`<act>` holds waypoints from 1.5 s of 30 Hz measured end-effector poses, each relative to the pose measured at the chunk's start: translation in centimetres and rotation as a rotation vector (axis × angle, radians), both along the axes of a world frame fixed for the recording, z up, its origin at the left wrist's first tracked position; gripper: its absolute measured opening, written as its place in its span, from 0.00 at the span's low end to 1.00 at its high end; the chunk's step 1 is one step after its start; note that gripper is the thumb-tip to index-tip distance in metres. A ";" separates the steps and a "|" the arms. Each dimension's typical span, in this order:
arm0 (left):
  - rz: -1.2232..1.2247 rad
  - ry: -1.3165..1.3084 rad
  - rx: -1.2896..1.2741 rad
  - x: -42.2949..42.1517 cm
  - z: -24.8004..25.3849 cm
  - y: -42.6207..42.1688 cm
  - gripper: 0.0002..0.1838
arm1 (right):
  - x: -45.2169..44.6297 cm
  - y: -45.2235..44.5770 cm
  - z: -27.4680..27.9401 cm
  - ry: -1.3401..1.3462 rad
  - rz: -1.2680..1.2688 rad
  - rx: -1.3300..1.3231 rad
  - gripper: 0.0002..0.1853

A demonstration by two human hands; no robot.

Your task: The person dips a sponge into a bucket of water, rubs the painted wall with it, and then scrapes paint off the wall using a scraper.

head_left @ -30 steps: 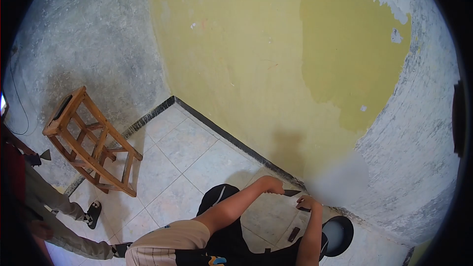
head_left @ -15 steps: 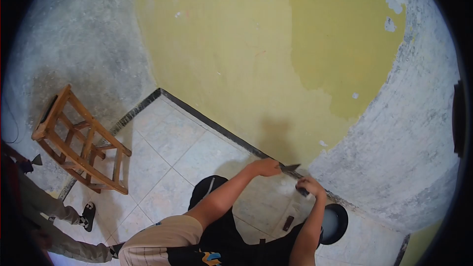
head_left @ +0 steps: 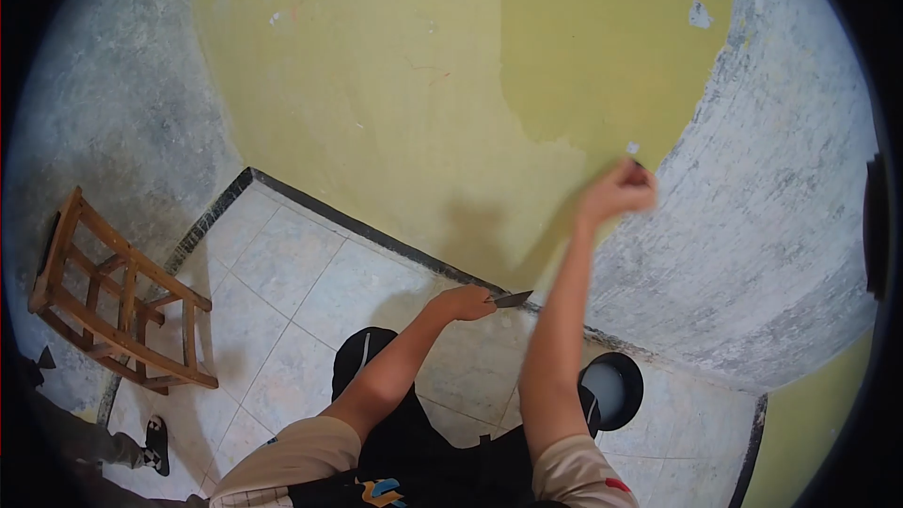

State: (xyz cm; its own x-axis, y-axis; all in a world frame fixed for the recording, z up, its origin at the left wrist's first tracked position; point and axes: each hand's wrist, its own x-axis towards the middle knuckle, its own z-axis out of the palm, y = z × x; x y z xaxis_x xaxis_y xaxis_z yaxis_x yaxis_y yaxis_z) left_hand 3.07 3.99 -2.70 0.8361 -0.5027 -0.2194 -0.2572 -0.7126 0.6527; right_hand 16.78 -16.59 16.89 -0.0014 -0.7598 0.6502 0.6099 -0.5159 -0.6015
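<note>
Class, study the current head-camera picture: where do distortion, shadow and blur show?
Head view: lens distortion visibly bows the brown wooden stool, and black vignetting rounds the corners; head view: soft-edged shadows fall on the yellow painted wall; head view: the raised right hand looks slightly blurred, while the left hand and its pointed grey metal blade appear crisper.

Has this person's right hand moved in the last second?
Yes. The right hand has moved up, away from the black skirting: it was low, near that strip, and is now well above it.
</note>
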 end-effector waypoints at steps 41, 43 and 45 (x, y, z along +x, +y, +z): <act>0.253 0.525 -0.707 0.5 3.9 -4.8 0.18 | -16.9 -18.5 -31.2 2.170 1.205 -0.127 0.31; 0.254 0.525 -0.679 0.8 3.2 -4.4 0.18 | -16.7 -18.6 -33.2 2.294 1.192 -0.153 0.32; 0.255 0.505 -0.673 0.9 2.7 -4.1 0.17 | -17.1 -18.3 -35.3 2.418 1.171 -0.189 0.33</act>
State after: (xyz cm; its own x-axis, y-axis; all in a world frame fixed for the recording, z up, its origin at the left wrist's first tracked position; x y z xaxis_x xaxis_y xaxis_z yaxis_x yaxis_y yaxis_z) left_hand 3.94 -0.10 -0.02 0.8236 -0.4699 -0.3175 0.2899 -0.1323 0.9479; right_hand -0.30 -34.86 -18.43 0.4504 0.0228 -0.8925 -0.5841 -0.7486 -0.3139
